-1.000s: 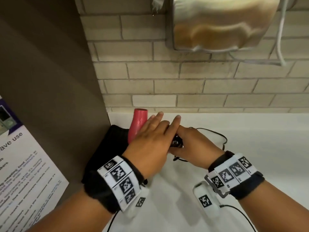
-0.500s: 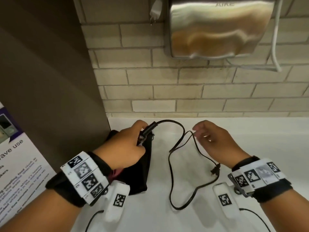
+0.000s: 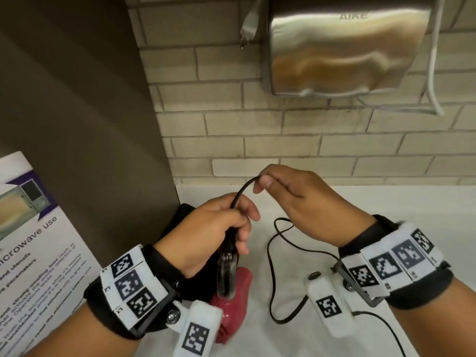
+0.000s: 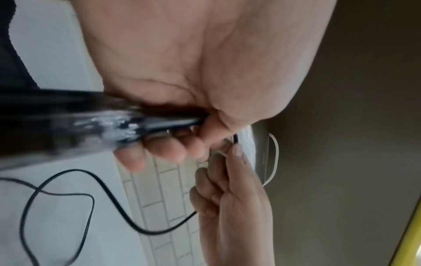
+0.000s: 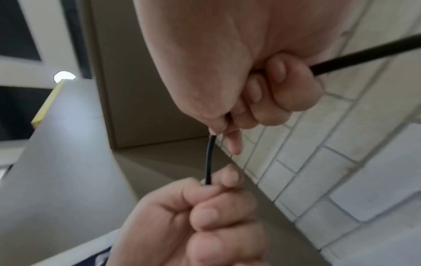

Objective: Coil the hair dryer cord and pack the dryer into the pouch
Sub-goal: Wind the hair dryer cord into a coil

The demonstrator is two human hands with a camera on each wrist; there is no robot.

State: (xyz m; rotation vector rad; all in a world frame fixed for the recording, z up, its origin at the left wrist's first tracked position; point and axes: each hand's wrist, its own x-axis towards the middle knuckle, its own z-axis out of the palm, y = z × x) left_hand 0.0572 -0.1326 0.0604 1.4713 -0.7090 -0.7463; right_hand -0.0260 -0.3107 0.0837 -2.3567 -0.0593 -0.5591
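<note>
The hair dryer has a red body (image 3: 233,302) and a glossy black handle (image 3: 228,269). My left hand (image 3: 239,222) grips that handle, with the red body hanging down toward me over the black pouch (image 3: 184,217). The black cord (image 3: 243,190) leaves the top of my left fist in a short arc. My right hand (image 3: 262,181) pinches it between thumb and forefinger just above and to the right. The rest of the cord (image 3: 271,256) lies in loose loops on the white counter (image 3: 386,210). In the right wrist view the cord (image 5: 208,158) runs between the right hand (image 5: 250,93) and the left hand (image 5: 205,216).
A steel hand dryer (image 3: 342,45) hangs on the brick wall above the counter, with a white plug (image 3: 248,27) dangling beside it. A brown panel (image 3: 77,119) bounds the left side. A microwave-use notice (image 3: 38,253) leans against it.
My left hand has lifted the dryer by its handle off the pouch. My right hand, open beside the cord half a second ago, now pinches it close to the left fist.
</note>
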